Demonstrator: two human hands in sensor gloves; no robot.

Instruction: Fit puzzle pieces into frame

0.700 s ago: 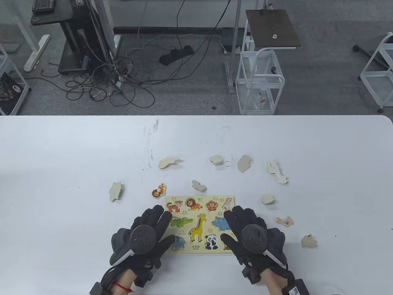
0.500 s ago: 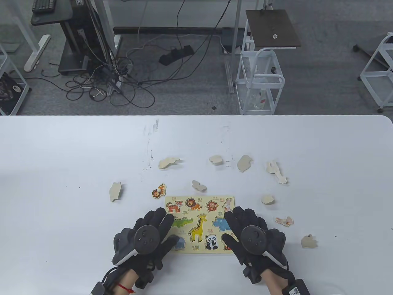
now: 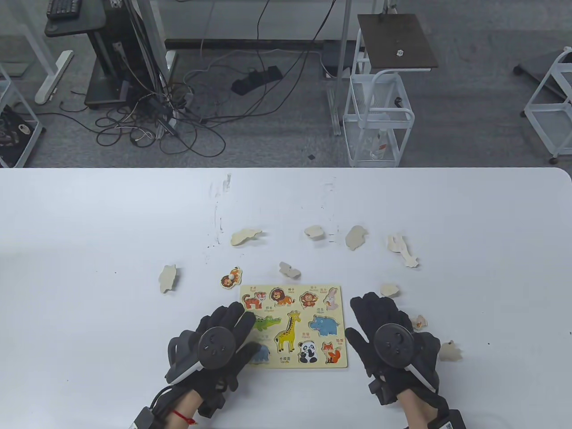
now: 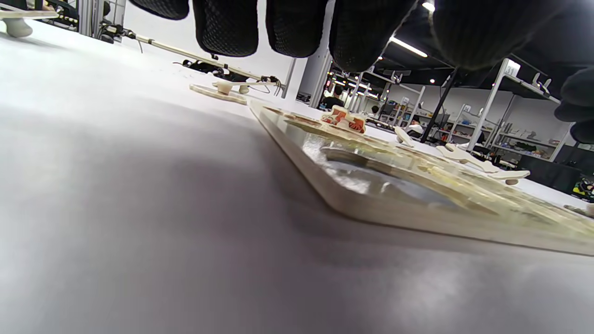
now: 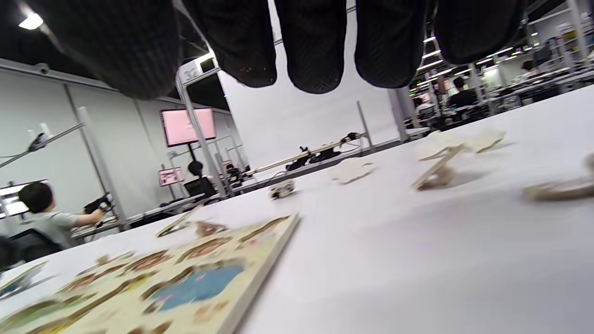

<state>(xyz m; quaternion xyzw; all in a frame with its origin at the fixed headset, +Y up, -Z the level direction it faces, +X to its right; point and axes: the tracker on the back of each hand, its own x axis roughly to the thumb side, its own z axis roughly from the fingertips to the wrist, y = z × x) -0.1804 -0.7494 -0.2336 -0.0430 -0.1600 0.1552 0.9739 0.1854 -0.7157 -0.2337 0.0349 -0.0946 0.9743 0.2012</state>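
Sliding clear of the rectangular wooden animal puzzle frame point(image 3: 293, 325), my right hand point(image 3: 389, 339) now lies on the white bench point(image 3: 89, 250) just beside it, fingers point(image 3: 366, 308) straight and holding nothing, uncovering the fox picture. My left hand point(image 3: 214, 342) stays with relaxed fingers point(image 3: 232, 315) spread over the frame's left edge. Pale wooden cut-out pieces point(image 3: 245, 237) lie scattered beyond.

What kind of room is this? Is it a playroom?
Probably not: it looks like a lab or workshop. Tangled black cables lie on the grey floor, white wire carts stand behind the white table, and rows of shelving fill the background.
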